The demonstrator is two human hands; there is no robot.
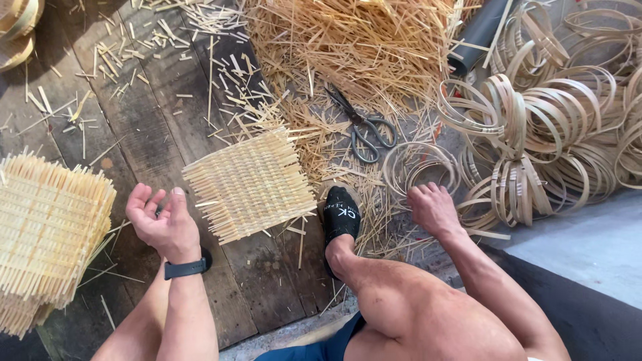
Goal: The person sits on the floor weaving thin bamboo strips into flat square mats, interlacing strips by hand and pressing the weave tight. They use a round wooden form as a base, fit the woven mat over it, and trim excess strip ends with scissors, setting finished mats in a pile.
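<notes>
woven square mat of pale bamboo strips [251,184] lies flat on the dark wooden plank floor [154,127] in the head view, between the two hands and a little ahead of them, its loose strip ends sticking out on every side. left hand [164,224] hovers just beside the mat's left edge, palm turned up and fingers loosely curled, holding nothing; a black band [185,269] sits on that wrist. right hand [433,208] rests knuckles-up on scattered bamboo slivers to the right of the mat, fingers bent downward; whether it grips anything under them cannot be told. between the hands, a foot in a black sock [340,215] is planted on the floor, its toe just beside the mat's lower right corner. a stack of similar woven bamboo mats [47,234] stands at the left edge, well apart from the single mat. beyond the mat, a big heap of thin bamboo offcuts [361,47] spreads over the floor, and grey metal scissors [361,127] lie on its near edge. to the right, many coiled hoops of flat bamboo strip [535,127] are piled together, with a dark tube [478,33] lying above them. a grey concrete patch [588,241] shows at lower right.
</notes>
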